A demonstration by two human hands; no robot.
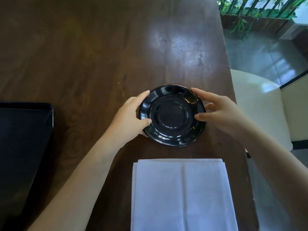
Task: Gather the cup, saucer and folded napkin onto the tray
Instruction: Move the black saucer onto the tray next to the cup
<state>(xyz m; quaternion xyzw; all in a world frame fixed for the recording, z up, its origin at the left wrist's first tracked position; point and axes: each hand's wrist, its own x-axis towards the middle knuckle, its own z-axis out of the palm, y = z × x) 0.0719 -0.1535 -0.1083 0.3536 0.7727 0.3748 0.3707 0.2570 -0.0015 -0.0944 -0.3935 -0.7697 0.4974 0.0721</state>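
**Saucer held at both sides on the table**

Saucer, glossy black, round, with a recessed centre ring (172,115): positioned on the dark brown wooden table (83,55), in the middle of the scene. It is empty. Whether its base rests fully on the wood or is slightly raised cannot be determined.

Left hand (129,117): applied to the left rim of the saucer. The thumb lies on the upper face of the rim; the index finger curves round the far-left edge. The rim is pinched between thumb and fingers.

Right hand (220,112): applied to the right rim. The thumb tip rests on the upper face near the inner ring; the index finger touches the far-right edge. The remaining fingers are curled beside and below the rim. The grip is a pinch on the rim.

Folded napkin, white cloth, rectangular, with a centre crease (181,195): flat on the table, near side of the saucer, not touching it. Its near end runs out of view.

Tray, black, rectangular, with a raised rim (51,117): at the left edge of the scene, well apart from the saucer. Only its right part is visible.

White rounded chair back (260,100): beyond the right edge of the table
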